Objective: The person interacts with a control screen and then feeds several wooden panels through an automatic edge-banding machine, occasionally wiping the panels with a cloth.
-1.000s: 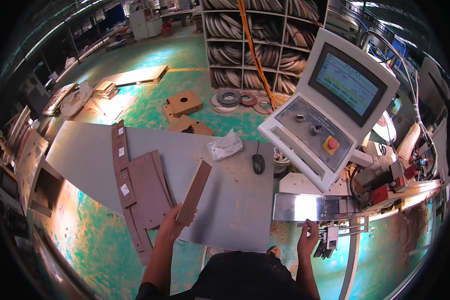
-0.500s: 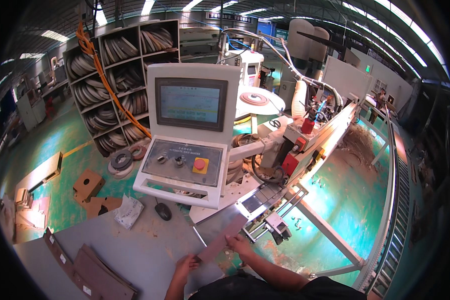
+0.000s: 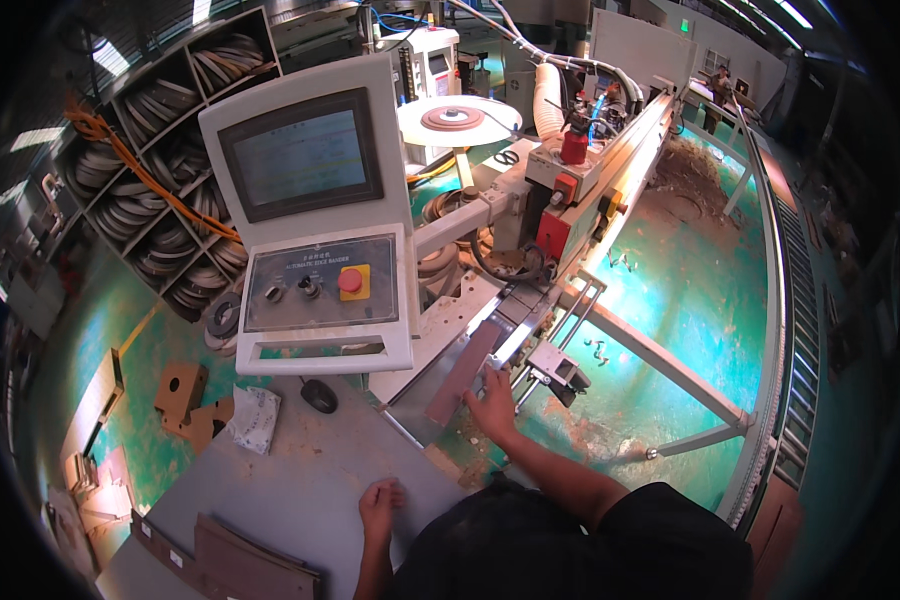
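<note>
A narrow reddish-brown board (image 3: 464, 372) lies flat along the infeed bed of the edge banding machine (image 3: 440, 402), its far end by the machine's metal guide. My right hand (image 3: 492, 405) is at the board's right edge, thumb and forefinger apart and touching it, not wrapped round it. Lower down, my left hand (image 3: 378, 507) is over the grey table (image 3: 315, 480), away from the board. Its fingers are loosely bent with nothing in them. More brown boards (image 3: 250, 560) lie on the table's near left part, some with small white labels.
The control panel (image 3: 320, 285) with screen and red button stands ahead. A black mouse (image 3: 318, 395) and a crumpled white packet (image 3: 255, 418) lie on the table. A metal bracket on rods (image 3: 558, 368) juts out right of the bed. Shelves of banding rolls (image 3: 170, 160) stand far left.
The board has moved forward from between both hands onto the machine bed. My left hand has let go and drawn back; my right hand has moved forward with the board. The view has turned.
</note>
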Action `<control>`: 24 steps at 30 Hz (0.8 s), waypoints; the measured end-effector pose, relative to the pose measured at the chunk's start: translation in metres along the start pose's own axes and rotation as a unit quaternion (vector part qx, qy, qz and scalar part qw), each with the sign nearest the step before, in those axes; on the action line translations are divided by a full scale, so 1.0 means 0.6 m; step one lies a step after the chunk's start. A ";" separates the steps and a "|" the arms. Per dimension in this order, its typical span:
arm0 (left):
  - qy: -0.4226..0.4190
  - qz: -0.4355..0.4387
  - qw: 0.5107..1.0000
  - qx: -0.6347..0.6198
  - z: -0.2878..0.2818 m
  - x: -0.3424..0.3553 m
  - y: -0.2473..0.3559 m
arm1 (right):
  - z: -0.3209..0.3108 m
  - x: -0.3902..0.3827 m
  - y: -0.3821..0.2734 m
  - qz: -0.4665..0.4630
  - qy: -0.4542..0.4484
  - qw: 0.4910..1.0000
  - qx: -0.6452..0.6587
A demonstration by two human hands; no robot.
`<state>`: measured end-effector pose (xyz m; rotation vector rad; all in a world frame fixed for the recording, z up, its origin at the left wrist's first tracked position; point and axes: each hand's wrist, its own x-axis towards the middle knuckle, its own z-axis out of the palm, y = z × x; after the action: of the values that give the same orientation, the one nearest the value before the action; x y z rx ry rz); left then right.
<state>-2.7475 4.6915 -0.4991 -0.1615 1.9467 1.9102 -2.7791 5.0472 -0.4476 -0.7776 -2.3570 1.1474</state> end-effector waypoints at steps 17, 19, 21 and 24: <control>-0.037 -0.080 0.996 -0.011 -0.036 0.031 -0.033 | 0.043 -0.065 -0.014 -0.169 -0.060 0.970 -0.162; -0.028 -0.085 0.996 0.014 -0.039 0.032 -0.031 | 0.052 -0.067 -0.022 -0.163 -0.057 0.972 -0.159; -0.030 -0.099 0.994 0.015 -0.042 0.023 -0.021 | 0.061 -0.063 -0.023 -0.160 -0.048 0.973 -0.159; -0.032 -0.107 0.993 0.027 -0.052 0.023 -0.013 | 0.070 -0.054 -0.037 -0.172 -0.069 0.968 -0.169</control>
<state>-2.7638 4.6633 -0.5121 -0.2786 1.8554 1.7036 -2.7850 4.9907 -0.4574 -0.3729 -2.7093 0.6838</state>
